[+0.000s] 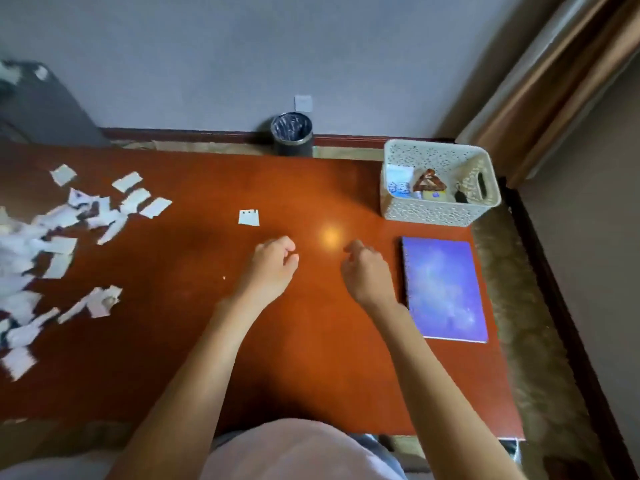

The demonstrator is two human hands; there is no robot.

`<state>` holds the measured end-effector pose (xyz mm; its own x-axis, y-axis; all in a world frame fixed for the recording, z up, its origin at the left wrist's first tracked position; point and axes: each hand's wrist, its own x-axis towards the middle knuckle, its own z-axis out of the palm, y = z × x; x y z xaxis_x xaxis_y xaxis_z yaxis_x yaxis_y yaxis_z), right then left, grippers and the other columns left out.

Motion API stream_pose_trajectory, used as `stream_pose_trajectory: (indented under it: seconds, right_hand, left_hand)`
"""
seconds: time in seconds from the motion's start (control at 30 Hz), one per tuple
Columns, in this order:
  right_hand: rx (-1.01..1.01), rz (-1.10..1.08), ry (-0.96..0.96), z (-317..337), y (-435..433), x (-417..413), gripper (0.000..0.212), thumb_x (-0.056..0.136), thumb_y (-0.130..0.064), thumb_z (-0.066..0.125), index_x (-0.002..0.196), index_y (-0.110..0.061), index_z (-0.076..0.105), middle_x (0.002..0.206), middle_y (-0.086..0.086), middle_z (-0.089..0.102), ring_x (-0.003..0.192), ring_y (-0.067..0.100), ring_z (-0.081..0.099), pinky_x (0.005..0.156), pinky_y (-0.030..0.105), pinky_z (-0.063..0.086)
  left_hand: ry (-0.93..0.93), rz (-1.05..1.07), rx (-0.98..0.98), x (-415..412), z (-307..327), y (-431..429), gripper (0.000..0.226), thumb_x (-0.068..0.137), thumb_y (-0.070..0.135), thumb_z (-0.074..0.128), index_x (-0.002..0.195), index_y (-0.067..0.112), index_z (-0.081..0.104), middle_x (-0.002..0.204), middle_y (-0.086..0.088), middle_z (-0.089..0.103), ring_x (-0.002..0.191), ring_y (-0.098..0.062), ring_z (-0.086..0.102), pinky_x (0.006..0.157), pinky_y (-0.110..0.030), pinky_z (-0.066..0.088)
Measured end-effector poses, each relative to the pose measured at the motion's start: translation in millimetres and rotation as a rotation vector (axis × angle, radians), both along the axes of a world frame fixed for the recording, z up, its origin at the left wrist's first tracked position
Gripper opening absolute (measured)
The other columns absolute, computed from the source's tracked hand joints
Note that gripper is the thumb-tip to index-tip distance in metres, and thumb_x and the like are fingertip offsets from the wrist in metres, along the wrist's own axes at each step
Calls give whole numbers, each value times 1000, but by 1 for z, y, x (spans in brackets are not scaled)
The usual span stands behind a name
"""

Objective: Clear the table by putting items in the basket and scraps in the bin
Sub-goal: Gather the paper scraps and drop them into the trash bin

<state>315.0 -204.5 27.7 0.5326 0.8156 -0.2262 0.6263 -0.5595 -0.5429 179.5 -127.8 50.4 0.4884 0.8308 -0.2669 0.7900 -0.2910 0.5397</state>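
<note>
Reddish-brown and glossy, the desk (311,358) fills most of the view, with a grey wall (242,46) behind it and a brown curtain (554,81) hanging at the far right. Beyond the desk's far edge, on the floor against the wall, stands the bin (292,135), a dark cylinder lined with crinkled plastic.

At the far right corner of the desk sits the basket (440,213), white with perforated walls and a handle slot in its right end. Inside it lie a small house-shaped thing (430,185) with a brown roof, a white and blue packet (400,183) to its left, and a small dark item at the right (too small to make out). Just in front of the basket, near the right edge, a notebook (445,289) with a purple starry cover lies flat and closed.

Torn paper scraps (69,237) are strewn over the left part of the desk, thickest at the left edge. One single scrap (248,217) lies apart from them near the middle, just beyond the left hand.

Both bare arms reach forward over the middle of the desk. The left hand (273,261) is low over the wood, its fingers (285,245) loosely curled toward the thumb, with nothing seen in them. The right hand (367,271) is just left of the notebook and apart from it — its fingers (353,247) are also loosely curled and grip nothing. Whether either hand touches the wood I cannot tell.
</note>
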Motion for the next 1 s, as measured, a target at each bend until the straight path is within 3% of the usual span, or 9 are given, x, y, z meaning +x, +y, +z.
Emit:
stream_pose_trajectory:
  seconds: [0.2,0.37,0.63,0.77,0.87,1.0]
  right_hand:
    - [-172,119,57,-27,93,-103,33,91,-8,45,122,-4,53,126,19,56,112,38,56,90,36,46]
    - [-217,106,47,-40,155,-143,34,91,-10,48,125,-6,51,127,19,54,114,37,56,92,36,45]
    - [-327,25,41,-57,217,-133,46,95,-18,48,140,-20,40,138,16,39,120,37,51,95,39,43]
    - [-374,61,-7,-72,238,-122,52,94,-12,47,142,-22,32,133,17,35,111,39,55,78,37,44]
    - [-410,66,-31,-83,249,-112,58,91,-4,49,143,-20,27,132,18,32,110,37,55,79,40,46]
    - [-449,49,-57,-95,260,-102,52,87,5,51,134,-11,36,132,17,30,111,36,54,82,39,48]
  left_hand:
    - [96,102,-63,-109,-23,76,31,97,21,45,124,9,56,129,-7,59,117,-22,57,94,-28,48]
    - [100,80,-112,-151,-37,141,31,96,18,47,123,8,57,129,-9,59,119,-23,56,94,-29,48]
    - [153,162,-148,-177,-75,218,35,94,3,48,130,3,53,138,-14,51,129,-28,49,103,-33,44]
    - [142,298,-166,-174,-96,248,40,95,9,50,135,2,47,141,-16,47,130,-30,46,103,-35,44]
    - [139,344,-175,-167,-106,265,53,95,15,51,143,3,32,148,-15,37,136,-31,39,106,-36,41]
    - [155,370,-143,-160,-121,284,63,94,21,53,146,3,23,152,-16,28,141,-31,30,110,-36,35]
